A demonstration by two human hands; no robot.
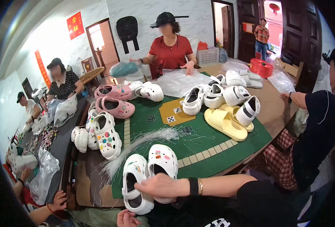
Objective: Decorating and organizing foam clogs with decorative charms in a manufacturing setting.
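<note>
In the head view, a pair of white clogs (149, 178) lies at the near edge of the worktop (273, 109), partly on the green mat (209, 147), side by side and touching; their long axes run from near edge to far edge, with the open heel ends and straps near the person and the rounded, charm-studded toes pointing away towards the middle of the worktop. The right hand (158, 186) comes across from the right, wearing a black band and a bracelet at the wrist, and lies palm down over the heel openings of both clogs, fingers spread and pressing on them rather than closed round either. The left hand (126, 218) shows only in part at the lower edge, just below the left clog's heel, fingers curled; whether it holds anything cannot be told. A bundle of thin clear strands (144, 142) lies just beyond the toes, slanting towards the far right. Further left another decorated white clog (107, 140) lies on the worktop, with pink clogs (114, 100) behind it. Yellow slides (224, 123) and plain white clogs (220, 96) sit on the right half. Other people sit and stand round the far and side edges.
</note>
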